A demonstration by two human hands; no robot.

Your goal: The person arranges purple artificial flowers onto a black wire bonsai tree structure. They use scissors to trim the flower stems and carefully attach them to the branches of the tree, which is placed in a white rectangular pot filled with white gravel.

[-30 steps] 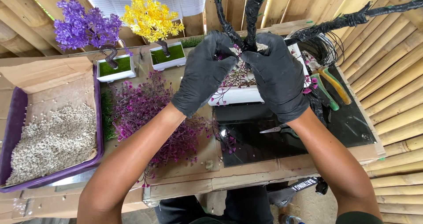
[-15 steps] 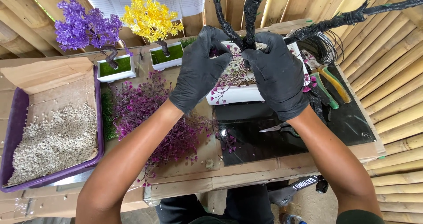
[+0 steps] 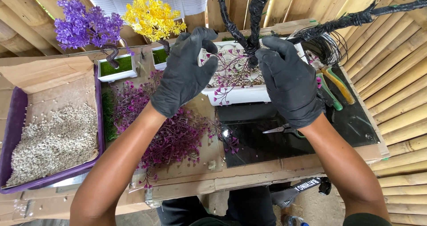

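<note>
Though between hands (image 3: 240, 74), trunk (image 3: 254, 26) untouched.

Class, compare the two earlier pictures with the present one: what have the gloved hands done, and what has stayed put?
The left hand has drawn slightly back to the left, off the black wrapped wire trunk, fingers curled by the magenta leaf sprig. The right hand stays at the trunk's base. The white rectangular planter, purple gravel tray and both small trees have not moved.

Black-wrapped wire tree in a white rectangular planter

The wire tree (image 3: 254, 17) stands upright, branches forking upward and rightward; small magenta leaf sprigs (image 3: 231, 68) hang at its base, above the white planter (image 3: 240, 94) resting on the bench (image 3: 249, 172).
</note>
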